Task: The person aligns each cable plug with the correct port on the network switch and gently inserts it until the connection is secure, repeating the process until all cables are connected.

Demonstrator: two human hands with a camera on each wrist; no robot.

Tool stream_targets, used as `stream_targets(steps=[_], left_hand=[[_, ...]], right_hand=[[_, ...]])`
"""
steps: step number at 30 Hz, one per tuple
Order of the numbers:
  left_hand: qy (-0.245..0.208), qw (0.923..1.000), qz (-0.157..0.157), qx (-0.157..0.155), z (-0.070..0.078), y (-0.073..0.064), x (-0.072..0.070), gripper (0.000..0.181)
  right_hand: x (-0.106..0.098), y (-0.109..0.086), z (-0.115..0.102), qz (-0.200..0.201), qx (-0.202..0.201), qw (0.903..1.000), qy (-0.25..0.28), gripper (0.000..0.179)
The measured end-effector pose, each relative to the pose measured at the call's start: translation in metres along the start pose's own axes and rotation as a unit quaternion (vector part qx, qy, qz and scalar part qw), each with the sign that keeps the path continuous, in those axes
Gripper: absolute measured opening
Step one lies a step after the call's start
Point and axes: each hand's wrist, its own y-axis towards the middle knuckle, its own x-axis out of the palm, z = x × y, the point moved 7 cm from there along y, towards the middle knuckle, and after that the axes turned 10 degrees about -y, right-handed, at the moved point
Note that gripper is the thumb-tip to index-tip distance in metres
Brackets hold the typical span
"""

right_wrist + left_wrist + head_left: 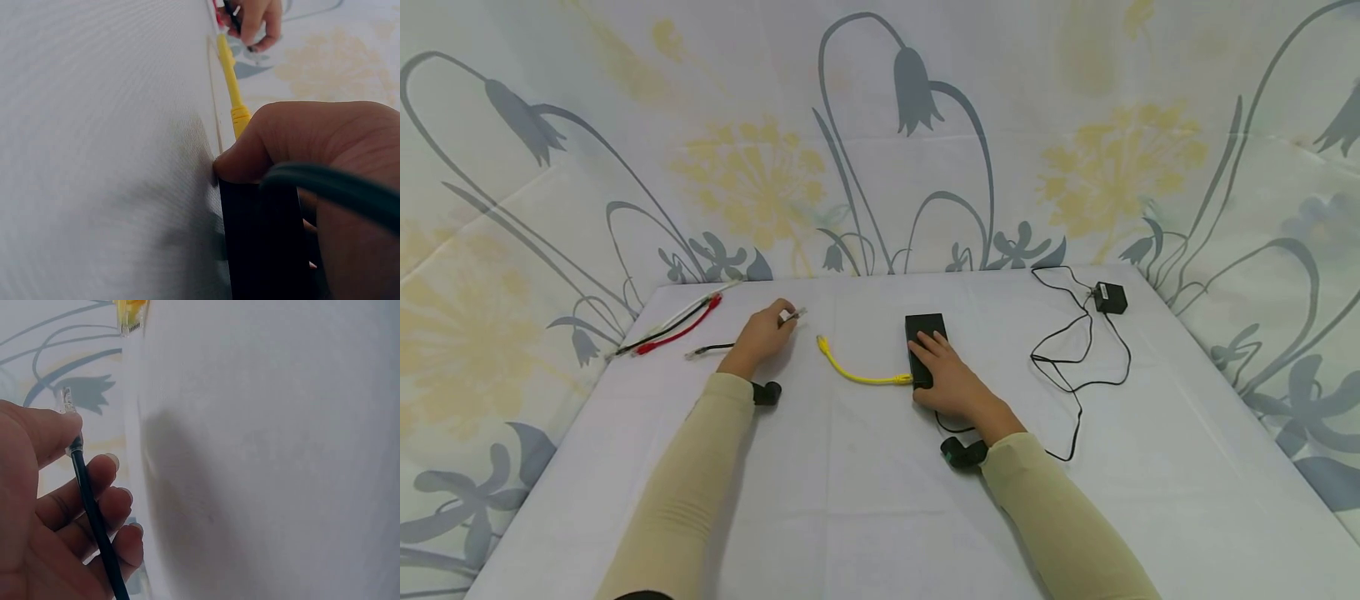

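My left hand pinches a black network cable just behind its clear plug, between thumb and forefinger. The plug points up past the fingertips in the left wrist view. The cable's other end lies on the table left of that hand. My right hand holds a flat black box, fingers spread over its top and thumb against its near end. A short yellow network cable sits at the box's left side, its free plug lying between the hands. Part of the box is hidden under the hand.
On the back left of the white table lie a red cable, a black cable and a white cable. At the right, a black power adapter trails a looped thin cord. Patterned cloth hangs behind.
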Motion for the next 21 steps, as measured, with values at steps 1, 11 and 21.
stream_targets(steps=[1, 11, 21], left_hand=[[-0.001, 1.0000, -0.003, -0.001, 0.000, 0.000, 0.001, 0.031], [-0.013, 0.9998, -0.011, 0.010, 0.010, -0.002, 0.007, 0.033], [-0.029, 0.9994, -0.019, 0.007, 0.020, -0.002, 0.015, 0.033]], right_hand=[[0.000, 0.000, 0.000, 0.000, 0.001, 1.0000, 0.000, 0.078], [-0.001, -0.001, 0.000, 0.004, -0.004, 1.0000, -0.001, 0.078], [0.000, 0.000, 0.000, 0.005, 0.000, 1.0000, 0.002, 0.078]])
